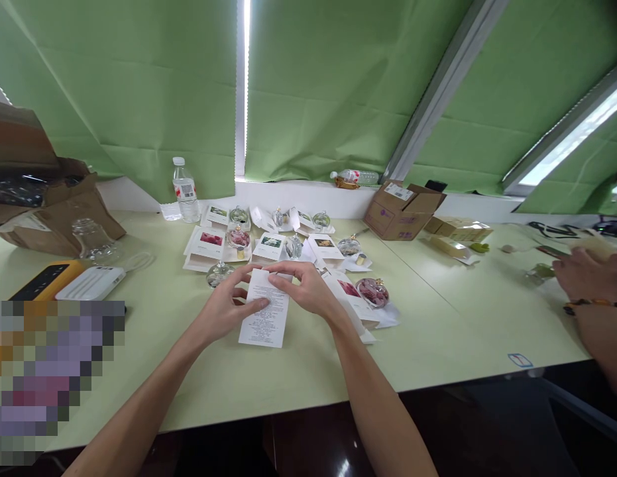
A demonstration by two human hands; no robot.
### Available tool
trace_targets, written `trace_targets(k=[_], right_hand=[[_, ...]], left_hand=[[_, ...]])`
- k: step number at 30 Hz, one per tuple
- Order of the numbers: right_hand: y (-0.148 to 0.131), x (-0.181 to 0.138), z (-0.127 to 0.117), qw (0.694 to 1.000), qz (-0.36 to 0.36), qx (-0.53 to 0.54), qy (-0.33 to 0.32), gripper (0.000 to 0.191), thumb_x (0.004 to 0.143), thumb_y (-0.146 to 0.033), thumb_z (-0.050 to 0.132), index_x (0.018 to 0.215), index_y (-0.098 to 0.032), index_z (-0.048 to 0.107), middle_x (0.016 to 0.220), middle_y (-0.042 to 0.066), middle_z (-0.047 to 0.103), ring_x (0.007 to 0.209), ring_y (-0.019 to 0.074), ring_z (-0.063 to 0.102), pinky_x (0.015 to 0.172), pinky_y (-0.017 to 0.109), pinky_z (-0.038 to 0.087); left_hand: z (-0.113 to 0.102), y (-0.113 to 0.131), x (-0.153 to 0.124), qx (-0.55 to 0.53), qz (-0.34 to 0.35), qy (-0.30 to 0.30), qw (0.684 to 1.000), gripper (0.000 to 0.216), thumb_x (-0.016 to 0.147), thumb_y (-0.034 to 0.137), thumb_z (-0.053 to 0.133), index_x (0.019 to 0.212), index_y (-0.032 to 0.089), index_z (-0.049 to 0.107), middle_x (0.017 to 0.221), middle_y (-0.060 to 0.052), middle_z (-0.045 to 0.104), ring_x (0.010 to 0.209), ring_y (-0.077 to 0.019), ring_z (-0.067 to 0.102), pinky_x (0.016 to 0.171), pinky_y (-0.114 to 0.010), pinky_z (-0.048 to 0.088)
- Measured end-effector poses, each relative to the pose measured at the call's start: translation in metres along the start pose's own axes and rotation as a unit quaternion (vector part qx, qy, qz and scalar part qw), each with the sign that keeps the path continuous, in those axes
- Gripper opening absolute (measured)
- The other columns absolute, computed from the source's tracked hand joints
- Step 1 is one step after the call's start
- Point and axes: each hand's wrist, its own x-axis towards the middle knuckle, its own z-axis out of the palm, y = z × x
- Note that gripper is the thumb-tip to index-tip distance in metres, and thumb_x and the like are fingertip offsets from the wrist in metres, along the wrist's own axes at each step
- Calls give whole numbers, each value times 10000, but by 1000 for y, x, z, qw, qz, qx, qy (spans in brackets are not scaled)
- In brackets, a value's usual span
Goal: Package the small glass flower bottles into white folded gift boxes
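Between my two hands is a white printed card or flat box point(262, 321), its lines of small text facing up; I cannot tell which. My left hand point(231, 301) grips its left edge, thumb across the front. At its top edge, my right hand point(301, 285) pinches it with thumb and fingers. Just behind my left hand sits a clear glass ball ornament point(219, 274). By my right forearm lies an open white box point(350, 298) with a red flower picture, beside a glass ball of dark pink petals point(372, 292).
Several more white boxes and glass balls stand behind my hands, near a water bottle point(185, 192). Cardboard box point(400, 211) at back right; paper bag point(64, 205), glass jar point(92, 242) and white power bank point(91, 283) at left. Another person's hand point(589, 275) works at far right.
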Motion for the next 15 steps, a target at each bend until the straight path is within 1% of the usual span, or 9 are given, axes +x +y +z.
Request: trace_targets(k=[3, 7, 10, 15], right_hand=[[0, 1, 0, 999, 1, 5, 36, 207, 907, -320, 562, 968, -234, 740, 985, 19, 737, 904, 184, 660, 768, 299, 489], [3, 2, -1, 996, 12, -4, 89, 247, 909, -361, 555, 875, -210, 748, 881, 29, 738, 816, 179, 649, 676, 284, 469], [4, 2, -2, 994, 12, -3, 108, 238, 899, -359, 568, 868, -208, 749, 880, 31, 739, 802, 178, 642, 666, 282, 459], [3, 2, -3, 992, 17, 5, 121, 231, 881, -362, 595, 841, -212, 765, 824, 27, 739, 769, 178, 637, 663, 286, 452]], left_hand=[[-1, -1, 1, -7, 2, 19, 1000, 600, 773, 415, 712, 1305, 300, 459, 1140, -75, 598, 847, -228, 688, 668, -351, 592], [-1, -1, 2, -16, 17, 43, 999, 517, 804, 404, 687, 1257, 283, 470, 1050, -60, 639, 908, -230, 679, 731, -358, 581], [-1, -1, 2, -27, 20, 57, 998, 463, 813, 401, 682, 1208, 275, 478, 1009, -50, 667, 908, -223, 680, 740, -355, 575], [-2, 0, 3, -38, 22, 88, 995, 399, 775, 396, 723, 1061, 250, 485, 979, -37, 687, 871, -213, 687, 697, -331, 574]])
